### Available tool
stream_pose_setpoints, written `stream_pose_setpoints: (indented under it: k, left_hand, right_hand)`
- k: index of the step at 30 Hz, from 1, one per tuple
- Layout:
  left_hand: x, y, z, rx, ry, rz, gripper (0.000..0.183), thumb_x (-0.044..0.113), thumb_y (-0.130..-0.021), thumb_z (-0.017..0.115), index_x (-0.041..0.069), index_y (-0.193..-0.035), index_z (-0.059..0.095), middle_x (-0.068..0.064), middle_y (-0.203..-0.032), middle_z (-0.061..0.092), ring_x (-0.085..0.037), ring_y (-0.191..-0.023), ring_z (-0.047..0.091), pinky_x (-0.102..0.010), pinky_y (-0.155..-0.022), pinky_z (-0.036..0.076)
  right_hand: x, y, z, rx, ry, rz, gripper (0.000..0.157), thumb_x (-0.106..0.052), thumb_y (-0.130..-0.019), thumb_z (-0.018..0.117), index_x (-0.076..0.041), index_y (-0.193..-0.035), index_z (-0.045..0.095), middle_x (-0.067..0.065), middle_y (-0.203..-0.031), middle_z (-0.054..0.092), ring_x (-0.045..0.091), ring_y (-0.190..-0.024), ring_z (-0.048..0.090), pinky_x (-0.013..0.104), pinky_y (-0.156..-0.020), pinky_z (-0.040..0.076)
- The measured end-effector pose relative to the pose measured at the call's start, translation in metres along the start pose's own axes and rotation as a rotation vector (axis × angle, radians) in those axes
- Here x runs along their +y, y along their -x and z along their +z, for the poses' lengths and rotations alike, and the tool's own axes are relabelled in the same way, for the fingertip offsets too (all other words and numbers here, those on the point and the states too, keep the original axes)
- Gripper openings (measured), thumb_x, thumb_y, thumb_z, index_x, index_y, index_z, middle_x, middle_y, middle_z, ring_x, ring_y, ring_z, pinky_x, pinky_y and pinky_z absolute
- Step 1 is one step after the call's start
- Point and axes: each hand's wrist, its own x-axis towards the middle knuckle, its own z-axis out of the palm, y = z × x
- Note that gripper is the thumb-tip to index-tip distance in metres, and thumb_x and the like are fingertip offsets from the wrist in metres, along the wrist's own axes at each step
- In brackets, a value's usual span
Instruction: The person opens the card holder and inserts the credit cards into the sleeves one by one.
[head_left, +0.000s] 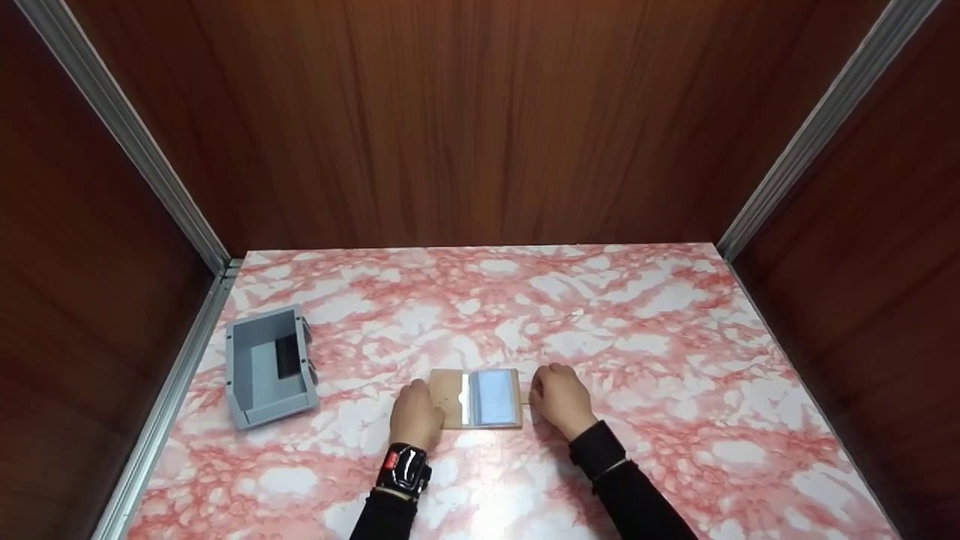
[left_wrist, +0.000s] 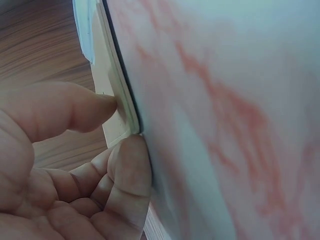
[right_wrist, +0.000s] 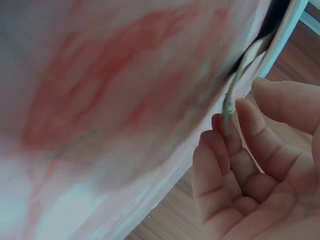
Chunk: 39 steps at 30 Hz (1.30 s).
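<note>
A tan card holder (head_left: 450, 381) lies spread on the table, with a white card edge and clear bluish plastic sleeves (head_left: 495, 397) inside. My left hand (head_left: 416, 415) grips its left cover (left_wrist: 116, 80): the thumb presses the inner face while a curled finger sits at the corner. From the holder's right side runs a thin pale strap (right_wrist: 240, 70). My right hand (head_left: 561, 397) holds the strap's free end at the fingertips, its fingers curled and the thumb close by. In the head view that hand hides most of the strap.
A grey plastic bin (head_left: 259, 409) stands at the left of the table, a black piece (head_left: 287, 355) inside it. The table (head_left: 660, 450) has a red and white marbled top. Brown wood-grain panels (head_left: 480, 127) enclose the back and sides, with metal rails at the corners.
</note>
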Motion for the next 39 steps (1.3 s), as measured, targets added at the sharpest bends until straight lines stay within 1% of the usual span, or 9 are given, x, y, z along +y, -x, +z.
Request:
stream_pose_setpoints:
  k: [5, 8, 10, 15, 21, 26, 31, 35, 39]
  left_hand:
    - [0.001, -0.001, 0.0, -0.002, -0.003, -0.008, 0.027, -0.002, -0.071, 0.069, -0.007, -0.095, 0.058, -0.019, -0.085, 0.057, -0.038, -0.08, 0.061, -0.05, -0.077, 0.05]
    - [0.001, -0.002, 0.0, 0.0, -0.003, -0.01, 0.028, -0.001, -0.071, 0.069, -0.007, -0.096, 0.059, -0.019, -0.086, 0.058, -0.038, -0.08, 0.061, -0.05, -0.077, 0.05]
    - [0.001, -0.002, 0.0, 0.003, 0.0, -0.004, 0.029, -0.001, -0.07, 0.069, -0.007, -0.096, 0.059, -0.019, -0.085, 0.058, -0.038, -0.079, 0.061, -0.051, -0.076, 0.05]
    - [0.001, -0.002, -0.001, -0.001, 0.0, -0.002, 0.03, -0.001, -0.07, 0.07, -0.008, -0.097, 0.059, -0.02, -0.086, 0.058, -0.038, -0.08, 0.061, -0.05, -0.077, 0.05]
    - [0.001, -0.002, -0.001, -0.005, 0.011, -0.004, 0.031, -0.001, -0.07, 0.07, -0.008, -0.098, 0.059, -0.019, -0.086, 0.058, -0.038, -0.081, 0.061, -0.05, -0.077, 0.05]
    - [0.0, -0.001, 0.0, 0.002, 0.023, 0.001, 0.029, -0.001, -0.07, 0.069, -0.007, -0.097, 0.059, -0.019, -0.088, 0.059, -0.039, -0.083, 0.061, -0.05, -0.079, 0.05]
    - [-0.001, -0.001, 0.0, -0.007, 0.034, 0.003, 0.03, -0.002, -0.07, 0.068, -0.008, -0.099, 0.059, -0.02, -0.09, 0.059, -0.039, -0.085, 0.061, -0.05, -0.081, 0.049]
    - [-0.001, -0.001, 0.0, -0.011, 0.022, 0.003, 0.032, -0.001, -0.07, 0.07, -0.008, -0.099, 0.059, -0.02, -0.089, 0.059, -0.039, -0.085, 0.061, -0.05, -0.081, 0.049]
    - [0.0, -0.001, -0.001, -0.009, 0.005, 0.001, 0.031, 0.0, -0.071, 0.071, -0.007, -0.099, 0.06, -0.02, -0.088, 0.059, -0.039, -0.085, 0.062, -0.05, -0.08, 0.049]
  right_hand:
    - [-0.005, -0.002, 0.002, 0.059, -0.03, -0.129, 0.014, -0.008, -0.081, 0.078, -0.005, -0.087, 0.066, 0.007, -0.084, 0.058, 0.03, -0.082, 0.059, 0.042, -0.07, 0.052]
    - [-0.009, -0.002, 0.003, 0.061, -0.053, -0.19, 0.018, -0.007, -0.079, 0.08, -0.004, -0.09, 0.067, 0.008, -0.086, 0.06, 0.031, -0.083, 0.06, 0.042, -0.074, 0.052]
    - [-0.011, -0.001, 0.003, 0.051, -0.07, -0.205, 0.019, -0.006, -0.078, 0.08, -0.004, -0.09, 0.067, 0.008, -0.086, 0.06, 0.03, -0.082, 0.059, 0.042, -0.074, 0.051]
    - [-0.015, 0.002, 0.004, -0.001, -0.097, -0.204, 0.019, -0.006, -0.078, 0.08, -0.005, -0.092, 0.066, 0.006, -0.085, 0.058, 0.027, -0.078, 0.058, 0.041, -0.072, 0.05]
    - [-0.015, 0.006, 0.007, -0.056, -0.079, -0.196, 0.023, -0.007, -0.078, 0.08, -0.004, -0.096, 0.066, 0.007, -0.088, 0.057, 0.028, -0.081, 0.059, 0.042, -0.074, 0.05]
    - [-0.015, 0.008, 0.01, -0.053, -0.079, -0.182, 0.025, -0.006, -0.076, 0.081, -0.003, -0.096, 0.066, 0.008, -0.088, 0.056, 0.028, -0.082, 0.059, 0.042, -0.074, 0.051]
    - [-0.014, 0.008, 0.013, -0.032, -0.068, -0.173, 0.026, -0.005, -0.074, 0.082, -0.003, -0.093, 0.065, 0.008, -0.086, 0.055, 0.028, -0.08, 0.058, 0.043, -0.073, 0.05]
    - [-0.014, 0.008, 0.013, -0.026, -0.063, -0.168, 0.025, -0.005, -0.074, 0.082, -0.003, -0.091, 0.064, 0.008, -0.084, 0.054, 0.028, -0.079, 0.058, 0.042, -0.072, 0.05]
    - [-0.015, 0.009, 0.013, -0.038, -0.054, -0.157, 0.025, -0.008, -0.075, 0.082, -0.003, -0.092, 0.065, 0.007, -0.085, 0.054, 0.029, -0.08, 0.058, 0.043, -0.073, 0.05]
